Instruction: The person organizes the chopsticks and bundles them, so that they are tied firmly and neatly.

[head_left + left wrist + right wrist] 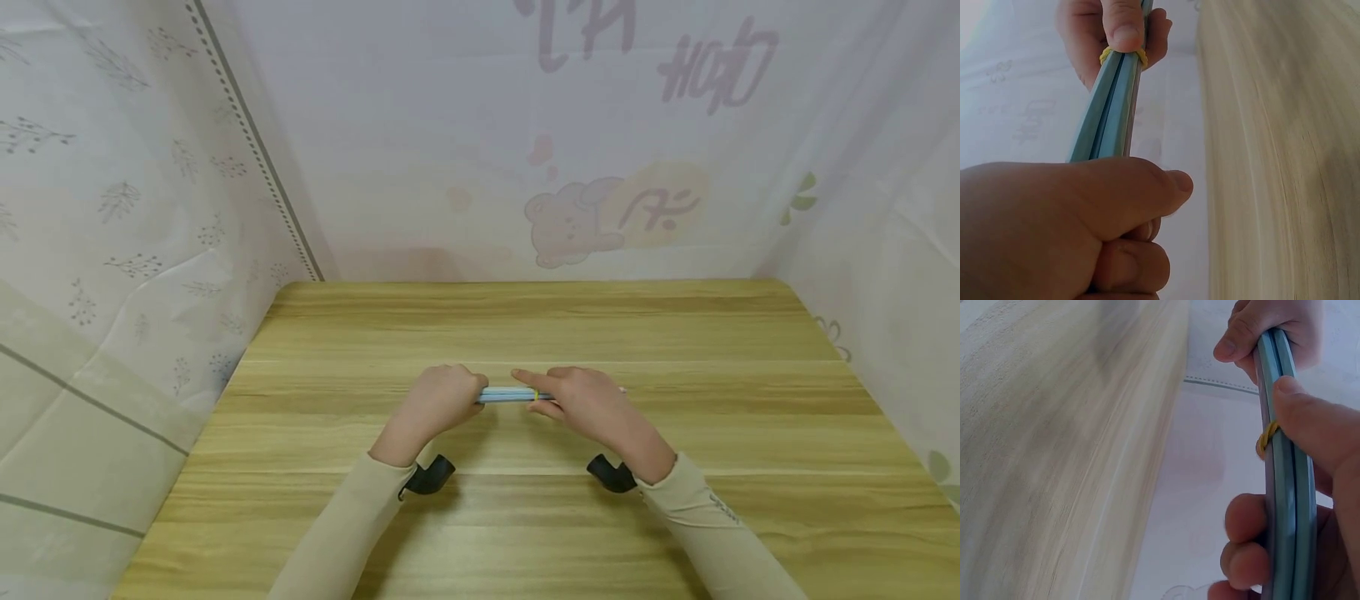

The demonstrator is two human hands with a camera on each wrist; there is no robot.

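Observation:
A bundle of light blue chopsticks (506, 395) is held crosswise above the wooden table, with a purplish one along its side in the right wrist view. My left hand (441, 402) grips one end in its curled fingers. Around the other part, my right hand (592, 404) holds the bundle between thumb and fingers. A yellow rubber band (1267, 439) circles the chopsticks beside the right thumb (1300, 406). One slim pinkish tip sticks out past the right hand in the head view. Both hands hide much of the bundle's length.
The wood-grain table (525, 533) spreads under both hands. Printed cloth (420, 150) hangs behind it and at both sides. A black wrist mount (431, 475) shows under the left wrist, another black mount (611, 473) under the right.

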